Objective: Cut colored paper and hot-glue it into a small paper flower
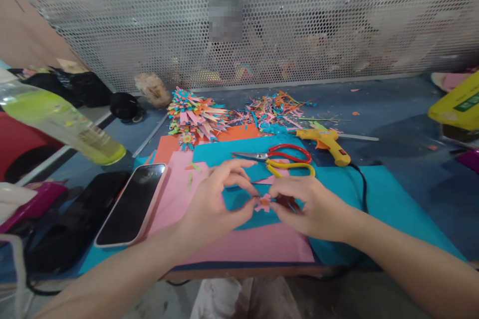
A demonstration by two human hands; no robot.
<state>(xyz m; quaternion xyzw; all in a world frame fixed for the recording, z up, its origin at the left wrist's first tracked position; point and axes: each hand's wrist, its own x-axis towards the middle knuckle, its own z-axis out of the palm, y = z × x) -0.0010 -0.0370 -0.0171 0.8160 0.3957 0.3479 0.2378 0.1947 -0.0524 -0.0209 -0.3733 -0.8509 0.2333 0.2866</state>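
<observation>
Between the fingertips of both hands is a small pink paper flower (264, 203) with an orange middle. My left hand (220, 194) pinches its left edge and my right hand (310, 204) its right edge. Under them lie blue paper (239, 200) and pink paper (247, 246). Just beyond the hands rest scissors (275, 155) with one red and one yellow handle, blades pointing left. Farther right, a yellow glue gun (325, 142) lies on its side with a glue stick in its back end.
A phone (132, 204) lies at left, a yellow-green bottle (63, 119) behind it. Paper flowers and fringed strips (196, 114) are heaped at the back, beside paper scraps (275, 109). A perforated metal panel (168, 20) closes off the far side. The glue gun's black cord (362, 187) runs toward me.
</observation>
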